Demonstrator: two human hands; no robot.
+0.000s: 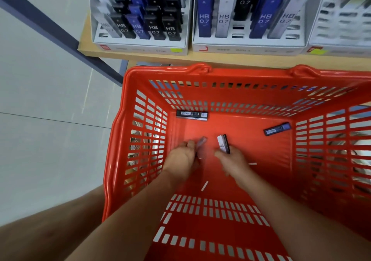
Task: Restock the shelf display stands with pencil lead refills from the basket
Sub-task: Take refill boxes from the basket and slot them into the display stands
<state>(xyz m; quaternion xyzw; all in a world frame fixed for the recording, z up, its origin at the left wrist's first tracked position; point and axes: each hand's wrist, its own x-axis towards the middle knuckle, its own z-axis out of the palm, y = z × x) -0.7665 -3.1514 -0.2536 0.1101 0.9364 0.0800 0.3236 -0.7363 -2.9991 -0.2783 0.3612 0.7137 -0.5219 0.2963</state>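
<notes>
Our left hand (180,158) pinches a blurred grey case (201,143), our right hand (230,158) an HB-marked case (223,143), inside the red basket (241,76) below shelf stands (140,43); a black case (191,115) and a blue case (277,129) lie loose.

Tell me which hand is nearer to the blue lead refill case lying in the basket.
Right. The right hand sits nearer the viewer and left of the blue lead refill case; the left hand lies even farther left.

I read "HB 0.7" on the refill cases (153,29) in the left stand (140,46) and the middle stand (249,46) — just "HB" on the case (222,144) the right hand (230,160) holds.
</notes>
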